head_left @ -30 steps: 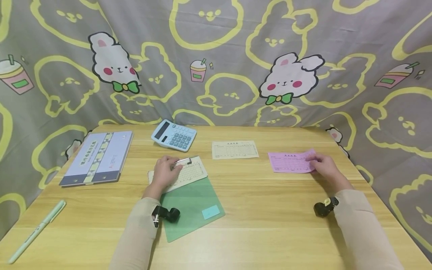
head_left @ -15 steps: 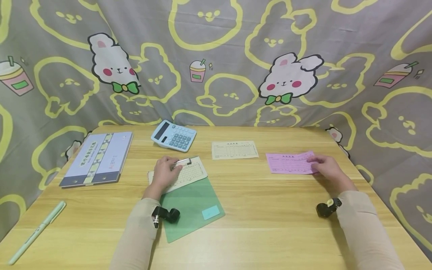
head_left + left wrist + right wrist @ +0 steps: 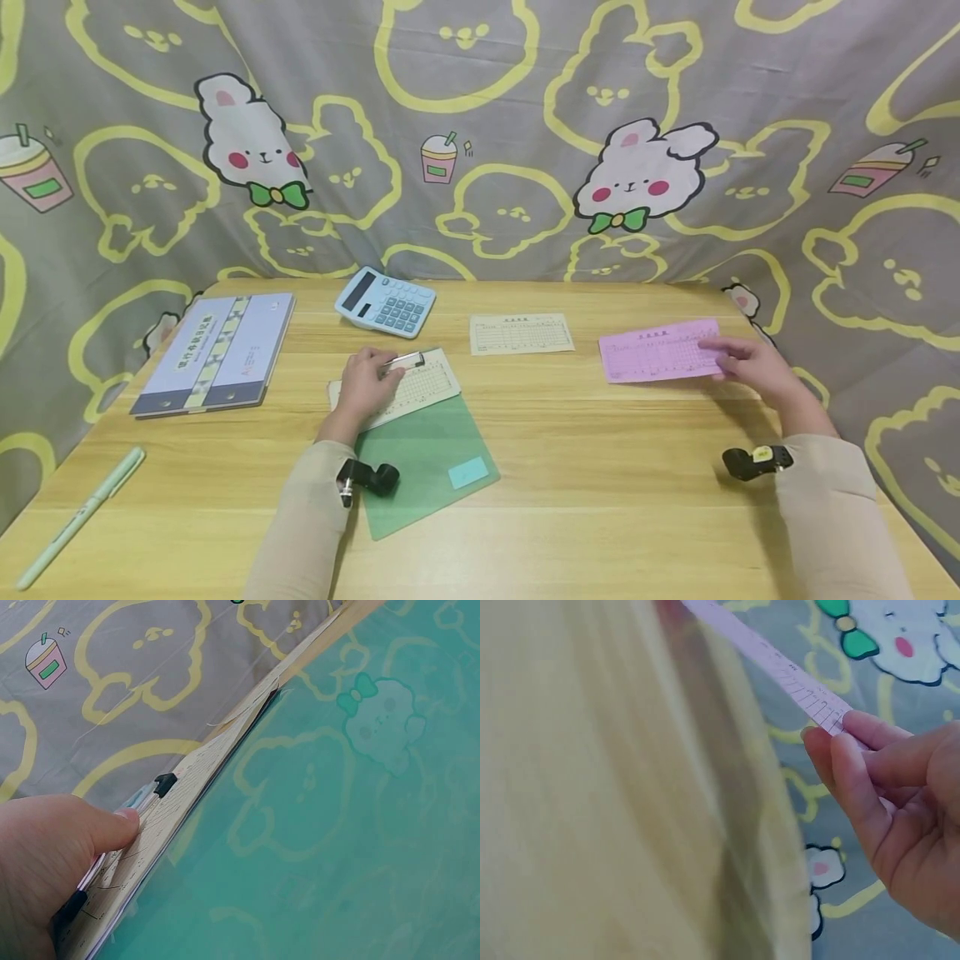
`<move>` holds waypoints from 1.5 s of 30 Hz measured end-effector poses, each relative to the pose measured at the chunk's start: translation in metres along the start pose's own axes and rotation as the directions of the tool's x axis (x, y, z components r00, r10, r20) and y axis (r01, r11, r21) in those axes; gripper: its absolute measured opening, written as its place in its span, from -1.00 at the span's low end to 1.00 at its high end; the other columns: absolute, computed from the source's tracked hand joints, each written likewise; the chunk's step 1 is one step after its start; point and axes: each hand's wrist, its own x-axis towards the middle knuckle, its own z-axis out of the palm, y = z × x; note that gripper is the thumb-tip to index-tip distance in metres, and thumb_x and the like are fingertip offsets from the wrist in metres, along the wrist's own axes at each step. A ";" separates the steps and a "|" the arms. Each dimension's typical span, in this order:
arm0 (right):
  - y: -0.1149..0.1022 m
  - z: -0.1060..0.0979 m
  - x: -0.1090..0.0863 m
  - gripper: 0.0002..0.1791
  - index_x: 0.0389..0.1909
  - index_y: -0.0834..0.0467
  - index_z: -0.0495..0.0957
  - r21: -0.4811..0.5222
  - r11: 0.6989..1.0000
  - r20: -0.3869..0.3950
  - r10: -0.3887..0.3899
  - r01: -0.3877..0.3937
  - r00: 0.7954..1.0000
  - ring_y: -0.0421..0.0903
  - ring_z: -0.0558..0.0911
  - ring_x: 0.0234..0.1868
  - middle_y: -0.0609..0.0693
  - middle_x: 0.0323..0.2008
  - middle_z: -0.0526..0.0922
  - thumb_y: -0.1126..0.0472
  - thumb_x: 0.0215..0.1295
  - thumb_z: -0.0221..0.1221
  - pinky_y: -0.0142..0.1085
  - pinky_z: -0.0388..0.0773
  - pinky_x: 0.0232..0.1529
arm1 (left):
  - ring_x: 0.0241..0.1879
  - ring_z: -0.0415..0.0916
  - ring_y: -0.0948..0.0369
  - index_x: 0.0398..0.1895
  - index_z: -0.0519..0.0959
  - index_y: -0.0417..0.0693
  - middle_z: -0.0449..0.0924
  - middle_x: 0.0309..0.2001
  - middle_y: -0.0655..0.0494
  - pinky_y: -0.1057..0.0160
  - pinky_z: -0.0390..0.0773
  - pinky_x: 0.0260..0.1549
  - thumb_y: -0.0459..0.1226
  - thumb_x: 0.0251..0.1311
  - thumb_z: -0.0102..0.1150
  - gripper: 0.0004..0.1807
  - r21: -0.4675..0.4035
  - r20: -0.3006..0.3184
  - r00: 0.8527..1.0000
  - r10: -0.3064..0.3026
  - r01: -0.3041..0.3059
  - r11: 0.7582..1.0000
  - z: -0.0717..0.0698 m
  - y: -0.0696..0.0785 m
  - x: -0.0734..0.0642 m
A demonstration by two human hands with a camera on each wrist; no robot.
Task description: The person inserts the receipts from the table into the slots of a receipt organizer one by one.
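Observation:
In the head view my right hand (image 3: 761, 375) pinches the right end of a pink printed slip (image 3: 656, 354), its edge between thumb and fingers. The right wrist view shows the slip (image 3: 795, 679) nearly edge-on. My left hand (image 3: 367, 387) grips the top of a green clipboard (image 3: 416, 475), thumb at the metal clip (image 3: 405, 360). Cream printed slips (image 3: 423, 387) lie under that clip. The left wrist view has the thumb (image 3: 112, 829) against the clip; the other fingers are hidden there. A cream printed slip (image 3: 521, 333) lies flat between the hands.
A light blue calculator (image 3: 386, 302) stands behind the clipboard. At the left lie a lilac account book (image 3: 217, 350) and a pale green pen (image 3: 82, 517). A patterned curtain (image 3: 510, 133) hangs round the wooden table (image 3: 600, 500).
My right hand has moved right with the pink slip, which now looks flatter and more spread out. My left hand and the clipboard have stayed in place.

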 end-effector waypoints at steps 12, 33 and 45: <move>-0.020 0.024 0.008 -0.66 -0.08 0.21 0.51 0.423 0.898 0.033 -0.147 0.119 0.989 -0.24 0.51 -0.28 -0.12 -0.15 0.44 0.49 0.13 0.01 -0.42 0.46 -0.29 | -0.09 0.18 0.01 -0.02 0.45 -0.19 0.32 -0.11 -0.09 0.04 0.20 -0.13 -0.15 0.10 0.04 -0.59 0.003 0.003 1.000 -0.012 0.012 1.000 0.000 -0.001 0.001; -0.063 0.158 0.051 -0.61 0.01 0.51 0.27 0.298 0.950 0.216 -0.164 0.095 0.962 -0.16 0.54 -0.41 0.38 -0.19 0.45 0.54 0.11 -0.04 -0.34 0.51 -0.40 | -0.09 0.18 0.00 -0.02 0.45 -0.22 0.32 -0.11 -0.10 0.04 0.19 -0.12 -0.16 0.10 0.04 -0.58 0.002 0.008 1.000 -0.008 0.008 1.000 0.000 0.000 0.001; -0.085 0.219 0.057 -0.63 -0.05 0.45 0.37 0.266 0.963 0.318 -0.129 0.042 0.939 -0.03 0.55 -0.51 0.28 -0.30 0.45 0.55 0.06 -0.04 -0.23 0.52 -0.43 | -0.09 0.19 0.00 -0.02 0.44 -0.23 0.33 -0.11 -0.11 0.05 0.20 -0.13 -0.17 0.09 0.05 -0.58 0.014 -0.003 1.000 0.015 -0.015 1.000 -0.002 0.001 0.000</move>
